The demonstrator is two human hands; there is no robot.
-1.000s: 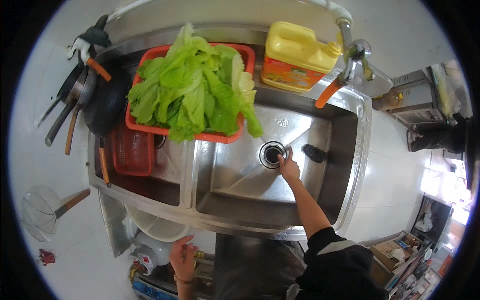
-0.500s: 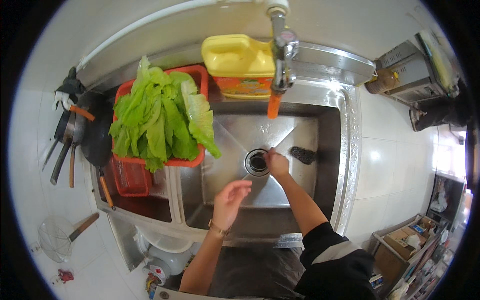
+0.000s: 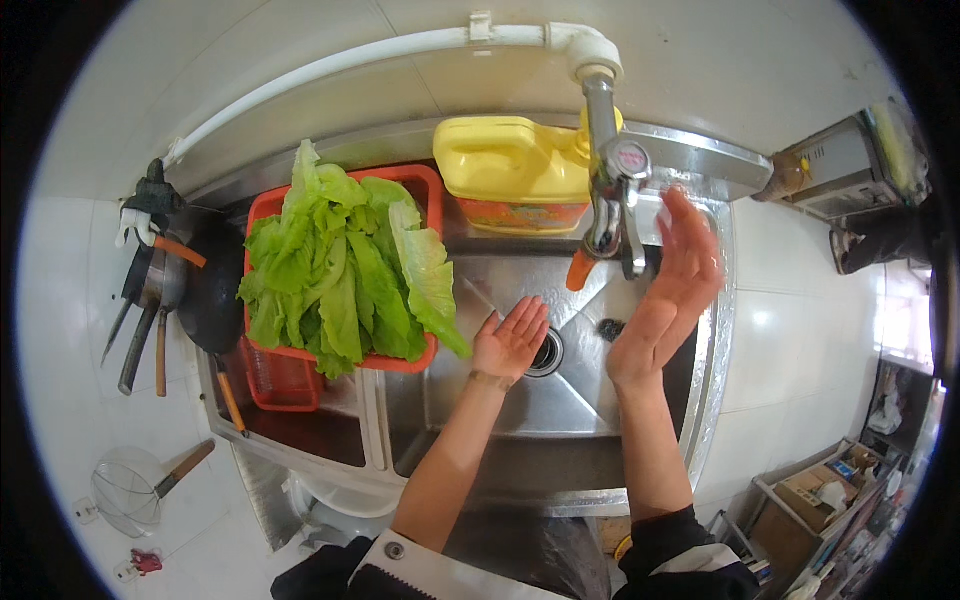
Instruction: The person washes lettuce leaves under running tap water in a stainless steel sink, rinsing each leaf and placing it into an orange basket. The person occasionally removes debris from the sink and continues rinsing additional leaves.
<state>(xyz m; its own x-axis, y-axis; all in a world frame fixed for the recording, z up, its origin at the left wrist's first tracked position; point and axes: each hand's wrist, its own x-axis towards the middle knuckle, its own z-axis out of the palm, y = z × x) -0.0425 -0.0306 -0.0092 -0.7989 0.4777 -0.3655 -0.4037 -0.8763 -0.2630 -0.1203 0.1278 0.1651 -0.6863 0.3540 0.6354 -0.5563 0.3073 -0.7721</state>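
Observation:
My left hand is held palm up with its fingers stretched out, over the steel sink just left of the drain. Nothing lies in it. My right hand is raised with its fingers extended, close to the right of the metal faucet and its lever. Whether it touches the lever I cannot tell. An orange nozzle sits at the faucet's outlet. A dark scouring pad lies in the sink, partly covered by my right hand.
Leafy lettuce fills a red basket at the left. Behind the sink stands a yellow jug. A smaller red basket, a black wok and a wire strainer are farther left. Another person's leg shows at the right.
My right hand has left the drain area and risen to the faucet's right side. My left hand has moved forward and turned palm up. The whole view has shifted, showing more wall.

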